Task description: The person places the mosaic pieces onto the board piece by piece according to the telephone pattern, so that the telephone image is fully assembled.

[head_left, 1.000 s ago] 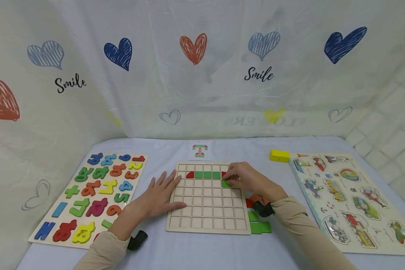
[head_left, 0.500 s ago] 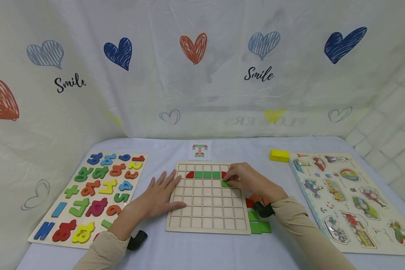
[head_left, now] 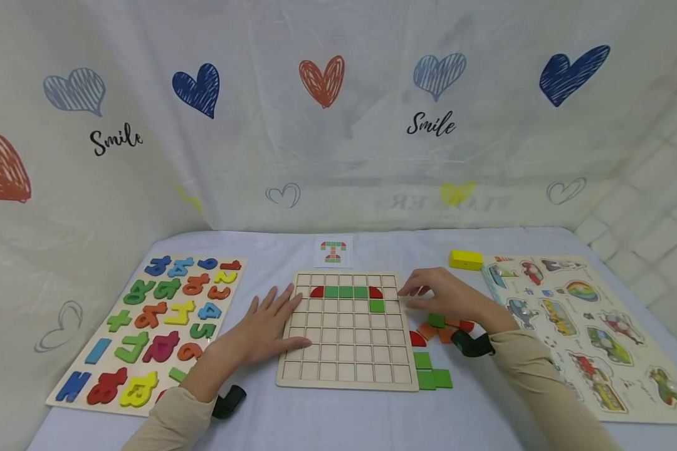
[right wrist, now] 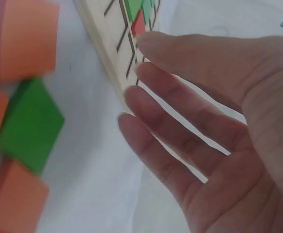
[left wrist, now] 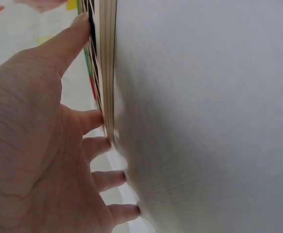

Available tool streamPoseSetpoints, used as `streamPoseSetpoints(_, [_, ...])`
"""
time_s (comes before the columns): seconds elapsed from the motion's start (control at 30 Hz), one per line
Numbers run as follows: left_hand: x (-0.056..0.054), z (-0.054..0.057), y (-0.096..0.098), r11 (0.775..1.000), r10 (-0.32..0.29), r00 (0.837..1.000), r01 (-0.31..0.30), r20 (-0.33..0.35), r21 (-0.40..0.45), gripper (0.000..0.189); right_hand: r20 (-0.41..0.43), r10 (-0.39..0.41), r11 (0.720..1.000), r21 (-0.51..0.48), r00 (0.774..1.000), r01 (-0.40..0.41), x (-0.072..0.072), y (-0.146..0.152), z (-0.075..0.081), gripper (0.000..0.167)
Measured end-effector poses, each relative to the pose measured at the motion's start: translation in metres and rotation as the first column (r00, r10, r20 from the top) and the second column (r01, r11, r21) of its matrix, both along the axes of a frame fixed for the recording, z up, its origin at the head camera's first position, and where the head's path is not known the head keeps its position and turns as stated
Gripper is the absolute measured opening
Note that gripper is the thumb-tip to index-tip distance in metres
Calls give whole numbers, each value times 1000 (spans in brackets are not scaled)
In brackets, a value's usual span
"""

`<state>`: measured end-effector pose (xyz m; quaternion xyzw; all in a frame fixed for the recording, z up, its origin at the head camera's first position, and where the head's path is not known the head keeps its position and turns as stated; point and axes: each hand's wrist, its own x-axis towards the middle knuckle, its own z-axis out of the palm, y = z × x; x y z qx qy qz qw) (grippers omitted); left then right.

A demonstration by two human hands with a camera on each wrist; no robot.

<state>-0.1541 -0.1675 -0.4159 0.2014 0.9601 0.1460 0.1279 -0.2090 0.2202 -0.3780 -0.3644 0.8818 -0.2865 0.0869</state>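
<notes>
A wooden grid board point(head_left: 346, 354) lies in the middle of the table. Its second row from the back holds a red rounded tile point(head_left: 318, 292), several green square tiles point(head_left: 346, 292) and another red rounded tile point(head_left: 375, 292). Just below the right red one sits a single green tile point(head_left: 377, 305). With fingers spread, my left hand point(head_left: 267, 329) rests at the board's left edge, its thumb over the grid. My right hand point(head_left: 446, 297) is at the board's right edge, fingers loosely bent; the right wrist view shows nothing between thumb and fingers.
Loose green tiles point(head_left: 442, 378), orange tiles point(head_left: 427, 331) and a red tile point(head_left: 417, 339) lie right of the board. Behind it is a pattern card point(head_left: 333, 252). A letter puzzle point(head_left: 104, 321) stands left, a picture puzzle point(head_left: 587, 326) and yellow block point(head_left: 466, 260) right.
My right hand has let go of the green tile, which stays in its cell, and moved right, off the grid. My left hand has not moved.
</notes>
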Motion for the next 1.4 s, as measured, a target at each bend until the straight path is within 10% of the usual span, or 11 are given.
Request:
streamPoseSetpoints(0.5, [2,3,0,1000,-3,1000,3,11,6,97,122,6,1000,5,992,-6,12,51,-5,28])
streamPoseSetpoints(1.4, [1,5,0,1000,2,1000,-2,7,-12,98,187,-26,999,40,982,19,9,47,-4,23])
